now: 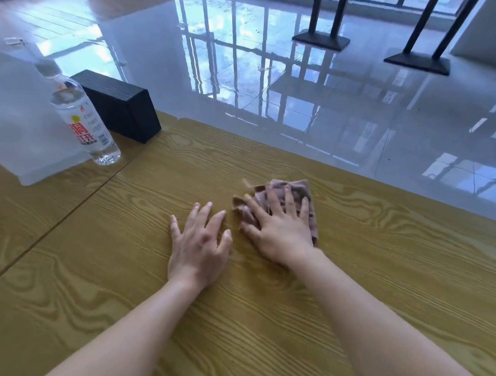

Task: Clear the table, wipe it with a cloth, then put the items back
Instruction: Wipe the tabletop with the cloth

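Note:
A crumpled brown cloth (300, 190) lies on the wood-grain table (273, 313) near its far edge. My right hand (279, 229) presses flat on the cloth with spread, straight fingers. My left hand (199, 243) rests just left of it, fingers spread on the bare tabletop, holding nothing. On the neighbouring table at the far left stand a clear water bottle (84, 117) with a white and red label, a black box (120, 105) behind it, and a frosted translucent container (17, 131).
A seam (59, 219) separates the two tabletops on the left. Beyond the far table edge is a glossy tiled floor (351, 114), with black table legs and bases (321, 40) at the upper right.

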`<state>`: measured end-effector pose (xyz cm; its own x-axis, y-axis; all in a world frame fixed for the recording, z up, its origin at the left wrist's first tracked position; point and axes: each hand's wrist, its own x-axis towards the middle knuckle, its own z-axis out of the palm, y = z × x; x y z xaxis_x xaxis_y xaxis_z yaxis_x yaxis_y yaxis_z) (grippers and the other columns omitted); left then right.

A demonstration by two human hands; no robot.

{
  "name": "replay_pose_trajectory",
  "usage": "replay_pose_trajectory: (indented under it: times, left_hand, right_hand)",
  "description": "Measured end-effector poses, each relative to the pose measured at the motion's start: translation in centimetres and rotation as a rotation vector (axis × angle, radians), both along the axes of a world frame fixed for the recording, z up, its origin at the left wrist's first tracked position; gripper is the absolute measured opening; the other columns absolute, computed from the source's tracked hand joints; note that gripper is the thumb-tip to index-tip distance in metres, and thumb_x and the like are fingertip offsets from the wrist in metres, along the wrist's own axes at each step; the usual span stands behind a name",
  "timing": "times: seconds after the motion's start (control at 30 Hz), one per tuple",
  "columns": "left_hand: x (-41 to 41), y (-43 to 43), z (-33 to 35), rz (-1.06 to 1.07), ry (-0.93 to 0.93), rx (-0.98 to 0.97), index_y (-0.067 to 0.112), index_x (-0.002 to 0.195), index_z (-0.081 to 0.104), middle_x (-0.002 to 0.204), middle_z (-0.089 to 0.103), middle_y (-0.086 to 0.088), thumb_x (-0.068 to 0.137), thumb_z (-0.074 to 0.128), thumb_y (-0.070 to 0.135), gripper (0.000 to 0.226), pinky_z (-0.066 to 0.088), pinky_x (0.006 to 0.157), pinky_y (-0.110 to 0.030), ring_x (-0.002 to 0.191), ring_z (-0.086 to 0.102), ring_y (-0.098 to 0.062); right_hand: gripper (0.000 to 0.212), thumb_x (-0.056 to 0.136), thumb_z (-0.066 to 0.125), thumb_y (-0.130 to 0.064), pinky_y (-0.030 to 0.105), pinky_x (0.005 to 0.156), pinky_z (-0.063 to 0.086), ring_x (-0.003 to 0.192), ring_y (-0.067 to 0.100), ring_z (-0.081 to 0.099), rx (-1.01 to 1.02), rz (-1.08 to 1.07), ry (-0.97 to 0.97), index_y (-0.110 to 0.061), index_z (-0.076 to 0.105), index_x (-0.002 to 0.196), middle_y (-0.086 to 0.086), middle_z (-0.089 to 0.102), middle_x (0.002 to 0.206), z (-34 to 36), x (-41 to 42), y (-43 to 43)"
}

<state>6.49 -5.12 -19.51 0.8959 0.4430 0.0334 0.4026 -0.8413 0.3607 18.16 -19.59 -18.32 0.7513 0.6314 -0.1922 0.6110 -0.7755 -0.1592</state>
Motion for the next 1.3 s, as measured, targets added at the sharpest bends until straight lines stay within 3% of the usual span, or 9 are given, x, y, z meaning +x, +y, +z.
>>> replay_pose_trajectory:
  times: [0.1,0.17,0.27,0.37,0.6,0.87,1.03,1.1,1.3]
  left_hand:
    - [-0.7,1.2,0.6,-0.031,-0.077,-0.12,0.032,0.131,0.058,0.154,0.04,0.002,0.081,0.024,0.057,0.066,0.001,0.12,-0.052,0.147,0.022,-0.011]
    - [-2.0,3.5,0.9,-0.094,-0.02,-0.034,0.036,0.135,0.055,0.154,0.04,0.003,0.081,0.023,0.061,0.067,0.006,0.119,-0.056,0.147,0.024,-0.012]
    - [-4.9,8.0,0.9,0.015,0.169,0.175,0.05,0.148,0.026,0.164,0.014,0.003,0.083,0.013,0.072,0.07,-0.004,0.114,-0.065,0.152,0.004,-0.018]
    - [-6.7,10.3,0.1,0.15,0.317,0.157,0.055,0.149,-0.005,0.165,-0.012,0.0,0.08,0.002,0.084,0.075,-0.01,0.114,-0.067,0.15,-0.017,-0.023]
    - [-6.9,10.6,-0.4,0.141,0.31,0.164,0.057,0.147,-0.013,0.164,-0.016,-0.001,0.08,0.001,0.084,0.073,-0.01,0.114,-0.066,0.149,-0.022,-0.024]
    - [-6.7,10.3,-0.1,0.127,0.319,0.171,0.054,0.147,-0.016,0.164,-0.019,-0.004,0.081,-0.002,0.081,0.073,-0.013,0.113,-0.067,0.148,-0.024,-0.027]
    - [-7.0,10.3,0.1,0.123,0.311,0.155,0.053,0.149,-0.013,0.163,-0.02,-0.003,0.077,-0.006,0.08,0.077,-0.014,0.113,-0.066,0.147,-0.027,-0.026]
    - [-6.9,10.4,0.0,0.116,0.316,0.153,0.052,0.149,-0.016,0.163,-0.023,-0.004,0.079,-0.007,0.08,0.076,-0.016,0.112,-0.065,0.146,-0.029,-0.027]
    - [-6.8,10.3,0.2,0.098,0.33,0.146,0.048,0.148,-0.02,0.161,-0.027,-0.007,0.085,-0.001,0.078,0.072,-0.019,0.11,-0.067,0.144,-0.032,-0.03]
  right_hand:
    - [0.061,0.089,0.018,-0.079,0.058,0.117,-0.01,0.147,0.021,-0.029,0.062,0.194,-0.107,-0.065,-0.003,0.144,-0.012,-0.016,0.163,-0.1,-5.3,-5.7]
    - [0.061,0.083,0.013,-0.085,0.055,0.119,-0.01,0.146,0.017,-0.029,0.004,0.138,-0.103,-0.07,-0.004,0.14,-0.015,-0.017,0.162,-0.1,-3.9,-8.3]
    - [0.067,0.08,0.011,-0.087,0.059,0.116,-0.014,0.146,0.021,-0.031,-0.077,-0.162,-0.013,-0.068,-0.008,0.141,-0.013,-0.025,0.161,0.1,0.7,-6.3]
    - [0.073,0.081,0.01,-0.086,0.066,0.112,-0.014,0.145,0.033,-0.031,-0.061,-0.278,0.022,-0.059,-0.01,0.146,-0.006,-0.029,0.16,-0.2,0.9,-1.2]
    - [0.062,0.084,0.018,-0.083,0.057,0.117,-0.013,0.145,0.02,-0.032,0.02,0.252,-0.069,-0.07,-0.006,0.14,-0.014,-0.022,0.161,0.4,-6.6,-1.6]
    - [0.077,0.081,0.018,-0.086,0.069,0.109,-0.016,0.143,0.039,-0.031,-0.045,-0.327,0.099,-0.055,0.0,0.15,-0.001,-0.027,0.161,0.5,5.3,8.0]
    - [0.062,0.089,0.013,-0.077,0.064,0.112,-0.018,0.145,0.03,-0.031,0.011,0.215,-0.039,-0.061,-0.008,0.146,-0.007,-0.022,0.162,0.2,-3.4,10.3]
    - [0.058,0.088,0.01,-0.08,0.058,0.114,-0.018,0.146,0.023,-0.031,-0.012,0.266,-0.088,-0.067,-0.01,0.141,-0.013,-0.023,0.16,0.2,-3.3,6.9]
    - [0.067,0.081,0.01,-0.087,0.064,0.115,-0.009,0.149,0.028,-0.021,-0.095,-0.324,0.017,-0.066,-0.005,0.142,-0.011,-0.02,0.163,0.5,5.8,4.5]
